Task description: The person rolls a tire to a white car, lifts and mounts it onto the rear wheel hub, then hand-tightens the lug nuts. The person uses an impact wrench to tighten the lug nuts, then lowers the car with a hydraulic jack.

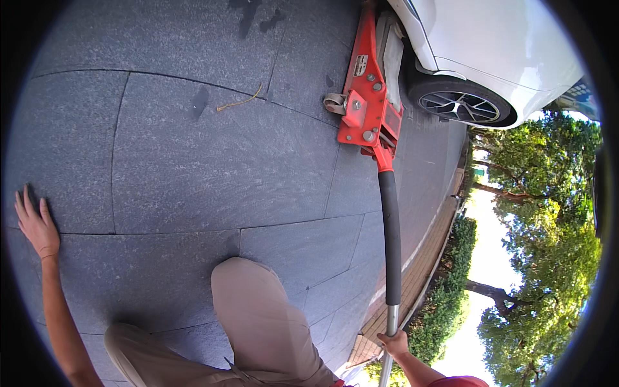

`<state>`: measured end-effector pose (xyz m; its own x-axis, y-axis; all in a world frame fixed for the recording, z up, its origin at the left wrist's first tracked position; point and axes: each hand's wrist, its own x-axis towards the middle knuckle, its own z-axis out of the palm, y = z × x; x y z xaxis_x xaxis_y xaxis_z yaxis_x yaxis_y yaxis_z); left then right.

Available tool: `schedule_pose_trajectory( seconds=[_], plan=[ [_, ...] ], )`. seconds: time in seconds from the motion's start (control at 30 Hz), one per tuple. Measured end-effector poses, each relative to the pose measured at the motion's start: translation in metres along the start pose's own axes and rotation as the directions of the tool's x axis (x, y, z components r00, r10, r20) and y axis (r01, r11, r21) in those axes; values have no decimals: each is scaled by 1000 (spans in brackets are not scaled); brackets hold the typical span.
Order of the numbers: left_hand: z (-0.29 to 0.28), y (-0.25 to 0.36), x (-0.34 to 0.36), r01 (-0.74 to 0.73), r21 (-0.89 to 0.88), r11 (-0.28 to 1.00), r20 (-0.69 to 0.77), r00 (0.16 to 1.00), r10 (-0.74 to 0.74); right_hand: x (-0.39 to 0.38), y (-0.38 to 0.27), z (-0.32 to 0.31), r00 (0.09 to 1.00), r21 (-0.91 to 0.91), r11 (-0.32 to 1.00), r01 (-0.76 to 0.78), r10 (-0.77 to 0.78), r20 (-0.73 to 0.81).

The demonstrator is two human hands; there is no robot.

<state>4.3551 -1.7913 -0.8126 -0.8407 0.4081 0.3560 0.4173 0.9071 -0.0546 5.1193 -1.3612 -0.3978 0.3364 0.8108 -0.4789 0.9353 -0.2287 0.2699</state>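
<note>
A red floor jack (371, 106) stands on the paving at the side of a white car (509, 39), its far end reaching under the body. From it a long handle (391, 238) with a black foam sleeve and a bare metal end runs toward me. My right hand (394, 344) is wrapped round the metal part, below the sleeve. At the far left, my left hand (39, 227) lies palm down on the grey paving (193, 148), fingers spread, holding nothing. What the jack touches beneath the car is hidden.
One car wheel (461, 103) with a spoked rim is close to the jack. My bent knees (251, 290) rest low in front of me. A yellowish strand (238, 100) lies on the stone. To the right are a brick strip (419, 258), a hedge (445, 290) and trees (548, 238).
</note>
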Motion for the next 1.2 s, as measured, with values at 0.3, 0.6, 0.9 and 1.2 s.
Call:
schedule_pose_trajectory(
  seconds=[0.3, 0.6, 0.9, 1.2],
  plan=[
    [-149, 241, -171, 212, -172, 962, 633, 772, -56, 49, 4, 127, 990, 64, 992, 111, -104, -99],
    [-167, 251, -176, 194, -175, 965, 543, 837, -69, -8, 39, -5, 920, 389, 885, 257, -347, 182],
    [-169, 260, -186, 168, -116, 979, 526, 847, -83, 61, -3, 215, 906, 256, 869, 423, -400, -138],
    [-181, 274, -178, 135, 0, 991, 642, 760, -103, 84, 22, 236, 907, 301, 856, 421, -391, -158]
  ],
)
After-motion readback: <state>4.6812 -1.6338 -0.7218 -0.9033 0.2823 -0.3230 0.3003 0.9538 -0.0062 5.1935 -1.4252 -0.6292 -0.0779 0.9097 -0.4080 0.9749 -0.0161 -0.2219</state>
